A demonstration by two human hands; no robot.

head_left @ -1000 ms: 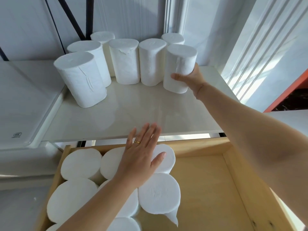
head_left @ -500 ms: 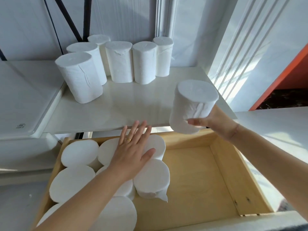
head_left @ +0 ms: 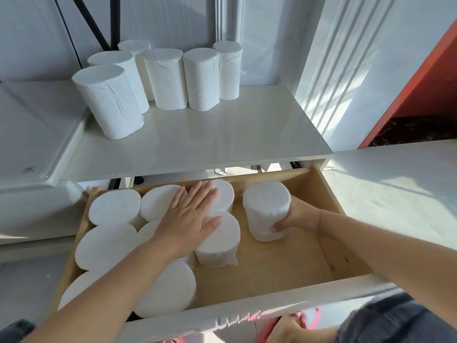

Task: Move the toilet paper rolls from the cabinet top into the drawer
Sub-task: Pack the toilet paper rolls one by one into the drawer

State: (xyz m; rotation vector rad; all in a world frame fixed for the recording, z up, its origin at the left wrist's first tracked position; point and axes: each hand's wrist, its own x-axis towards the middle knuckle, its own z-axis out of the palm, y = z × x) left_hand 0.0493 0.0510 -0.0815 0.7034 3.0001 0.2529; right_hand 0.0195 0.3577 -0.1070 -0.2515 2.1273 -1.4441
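**One more roll down off the cabinet top and into the drawer**

One toilet paper roll (head_left: 267, 209): taken a second ago from the right end of the row on the cabinet top (head_left: 222, 139), held in the air over the drawer's back edge half a second ago, now lowered upright inside the drawer (head_left: 325, 194). Clamped low on its side by the right hand (head_left: 296, 216), thumb across the lower front. Placed towards the back, just beside the packed rolls (head_left: 113, 209) but apart from them. Cannot tell whether already resting on the drawer floor.

Pressed flat on the tops of the packed rolls, as in both earlier moments: the left hand (head_left: 190, 219), fingers straight, gripping nothing, probably steadying the block.

Left standing on the cabinet top: six rolls (head_left: 165, 78), upright, clustered at the back left, against seven a second ago.

For the task: this roll all but stowed, with only the release to come. Six more to fetch, and bare floor across the drawer's right half to take them.
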